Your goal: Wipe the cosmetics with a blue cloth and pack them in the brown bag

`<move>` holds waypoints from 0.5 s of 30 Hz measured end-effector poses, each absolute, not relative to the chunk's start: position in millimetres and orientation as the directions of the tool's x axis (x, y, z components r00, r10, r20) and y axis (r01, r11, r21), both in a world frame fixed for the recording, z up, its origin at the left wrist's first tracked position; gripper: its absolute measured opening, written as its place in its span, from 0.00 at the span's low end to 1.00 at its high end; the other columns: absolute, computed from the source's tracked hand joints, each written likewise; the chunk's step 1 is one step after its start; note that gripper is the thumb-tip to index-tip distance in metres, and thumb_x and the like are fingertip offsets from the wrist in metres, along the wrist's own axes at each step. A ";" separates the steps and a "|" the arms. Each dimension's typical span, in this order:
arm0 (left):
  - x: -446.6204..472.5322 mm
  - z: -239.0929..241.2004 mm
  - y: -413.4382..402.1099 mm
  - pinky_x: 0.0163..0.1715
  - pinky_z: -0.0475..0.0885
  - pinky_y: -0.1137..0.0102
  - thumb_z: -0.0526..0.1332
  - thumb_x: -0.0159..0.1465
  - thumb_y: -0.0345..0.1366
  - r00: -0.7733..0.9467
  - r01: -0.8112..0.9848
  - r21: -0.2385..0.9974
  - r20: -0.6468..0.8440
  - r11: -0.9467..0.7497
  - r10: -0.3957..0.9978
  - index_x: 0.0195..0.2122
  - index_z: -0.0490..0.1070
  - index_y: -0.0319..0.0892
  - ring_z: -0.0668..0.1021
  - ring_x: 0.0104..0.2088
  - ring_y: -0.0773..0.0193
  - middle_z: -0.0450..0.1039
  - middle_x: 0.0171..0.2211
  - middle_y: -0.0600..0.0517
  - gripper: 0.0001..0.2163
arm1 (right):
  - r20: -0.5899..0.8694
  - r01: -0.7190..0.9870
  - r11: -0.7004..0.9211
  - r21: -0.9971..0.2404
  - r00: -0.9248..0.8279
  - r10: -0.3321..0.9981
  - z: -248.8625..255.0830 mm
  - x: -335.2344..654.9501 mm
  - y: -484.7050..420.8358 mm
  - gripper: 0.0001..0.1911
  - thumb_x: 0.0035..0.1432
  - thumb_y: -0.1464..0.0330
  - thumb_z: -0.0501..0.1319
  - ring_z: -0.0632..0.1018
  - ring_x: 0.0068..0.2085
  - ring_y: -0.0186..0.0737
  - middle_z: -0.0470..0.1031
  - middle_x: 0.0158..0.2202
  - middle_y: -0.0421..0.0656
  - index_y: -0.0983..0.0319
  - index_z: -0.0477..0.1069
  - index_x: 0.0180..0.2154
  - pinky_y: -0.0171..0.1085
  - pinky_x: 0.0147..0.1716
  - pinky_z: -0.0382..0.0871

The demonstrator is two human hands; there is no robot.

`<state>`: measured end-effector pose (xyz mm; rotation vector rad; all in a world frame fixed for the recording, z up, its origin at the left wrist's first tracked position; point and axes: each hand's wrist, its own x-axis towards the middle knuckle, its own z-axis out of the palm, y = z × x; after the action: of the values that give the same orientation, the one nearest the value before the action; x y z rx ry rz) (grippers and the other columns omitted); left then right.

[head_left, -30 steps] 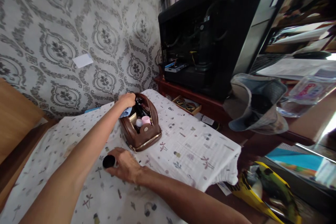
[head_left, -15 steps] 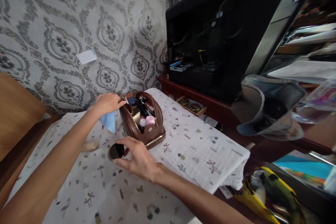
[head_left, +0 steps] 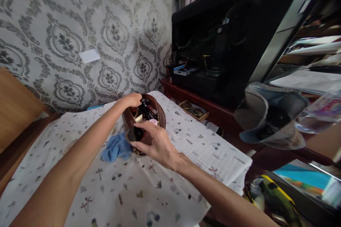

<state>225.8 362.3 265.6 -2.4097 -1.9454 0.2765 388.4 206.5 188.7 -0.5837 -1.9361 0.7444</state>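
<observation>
Head view: Right hand (head_left: 160, 145) has its grip around a dark round container (head_left: 135, 134), at the near side of the open brown bag (head_left: 128, 120). Left hand (head_left: 132, 100) is at the bag's far left rim; fingertips hidden, grip undeterminable. Blue cloth (head_left: 116, 148) lies near left, on the sheet (head_left: 117, 191). Work judged unfinished: bag loaded but unclosed, container outside.

Left grip (head_left: 133, 100), right grip (head_left: 160, 144) and slim forearms (head_left: 89, 147) are all bare.

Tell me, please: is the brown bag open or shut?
The bag is open: its top gapes, showing a pink thing and dark things inside.
</observation>
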 end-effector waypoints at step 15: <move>223.3 249.2 381.7 0.48 0.77 0.57 0.63 0.69 0.42 0.080 0.995 -0.048 -0.184 -0.090 0.980 0.51 0.72 0.39 0.79 0.48 0.57 0.75 0.50 0.46 0.15 | 0.515 0.243 0.604 -0.759 -0.343 0.785 198.0 416.6 239.2 0.22 0.58 0.64 0.68 0.80 0.35 0.40 0.80 0.44 0.47 0.62 0.72 0.53 0.40 0.38 0.77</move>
<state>223.3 381.7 249.2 -2.3725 -2.1763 0.2722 416.6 239.2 198.0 -0.8251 -1.8811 0.7168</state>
